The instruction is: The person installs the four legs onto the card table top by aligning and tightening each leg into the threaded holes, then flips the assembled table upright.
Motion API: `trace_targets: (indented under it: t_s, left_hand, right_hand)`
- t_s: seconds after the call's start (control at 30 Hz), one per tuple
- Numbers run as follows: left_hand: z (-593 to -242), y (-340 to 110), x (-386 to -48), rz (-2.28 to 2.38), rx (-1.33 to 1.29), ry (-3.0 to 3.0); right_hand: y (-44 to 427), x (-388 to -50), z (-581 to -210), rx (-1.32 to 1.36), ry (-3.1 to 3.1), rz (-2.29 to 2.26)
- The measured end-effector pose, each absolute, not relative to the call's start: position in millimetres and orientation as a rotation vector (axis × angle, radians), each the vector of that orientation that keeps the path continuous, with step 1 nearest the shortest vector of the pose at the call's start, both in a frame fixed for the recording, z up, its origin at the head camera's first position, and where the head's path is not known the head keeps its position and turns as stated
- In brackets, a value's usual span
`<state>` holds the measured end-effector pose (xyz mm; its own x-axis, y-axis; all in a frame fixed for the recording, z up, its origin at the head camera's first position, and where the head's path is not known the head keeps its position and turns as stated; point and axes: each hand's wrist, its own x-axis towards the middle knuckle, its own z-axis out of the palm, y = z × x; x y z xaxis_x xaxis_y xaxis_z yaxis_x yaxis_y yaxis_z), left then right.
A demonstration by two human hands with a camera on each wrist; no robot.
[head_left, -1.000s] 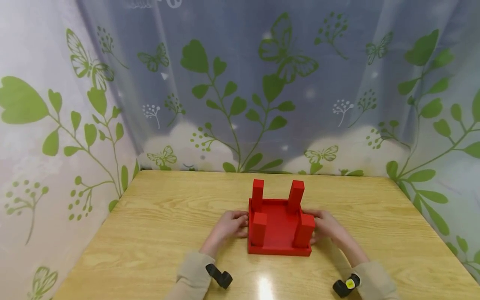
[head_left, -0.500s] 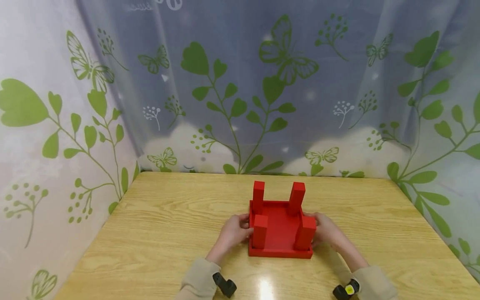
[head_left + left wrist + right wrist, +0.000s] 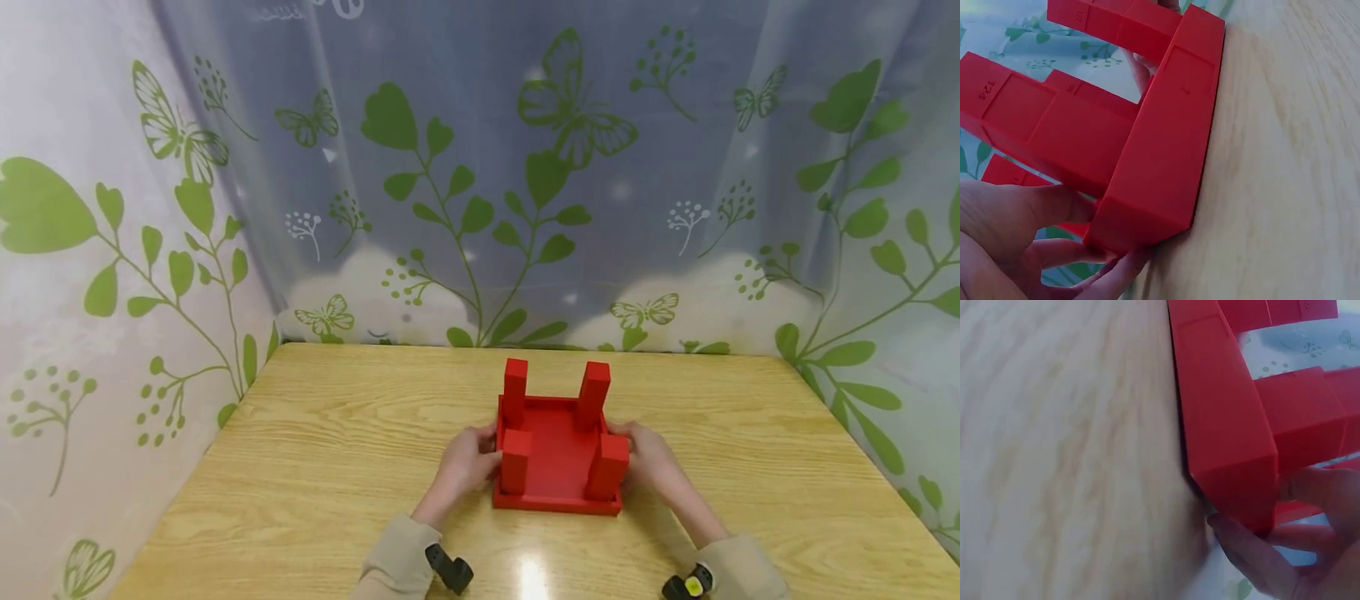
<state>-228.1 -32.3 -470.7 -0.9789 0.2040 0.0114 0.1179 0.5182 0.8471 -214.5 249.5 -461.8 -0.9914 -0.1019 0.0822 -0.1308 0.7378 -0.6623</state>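
Note:
A red square tray-like piece with a block post upright at each corner (image 3: 558,454) lies on the table, looking like a small upturned table. On its left side my left hand (image 3: 467,458) holds it; in the left wrist view the thumb (image 3: 1054,203) reaches over the rim beside a post while the fingers lie against the outer wall and low edge. Opposite, my right hand (image 3: 654,458) grips the right side, its thumb (image 3: 1310,487) over the rim and a fingertip at the bottom corner. Small raised markings show on the red wall (image 3: 1175,106).
The wooden table (image 3: 322,442) spreads around the piece on all sides. A curtain (image 3: 465,250) with green leaves and butterflies hangs behind the far edge and along both sides. A black wrist device (image 3: 450,569) sits on each sleeve.
My left hand has come in to the right and taken hold of the red piece's left side. The piece has since shifted very slightly left, with both hands on it.

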Motion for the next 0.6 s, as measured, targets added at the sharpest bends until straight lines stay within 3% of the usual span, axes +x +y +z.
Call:
trace_targets:
  t_s: [0.6]
  left_hand:
    - [-447,-50,-233,1.936,0.171,2.189]
  right_hand:
    - [235,-205,-434,0.089,-2.657,1.661]
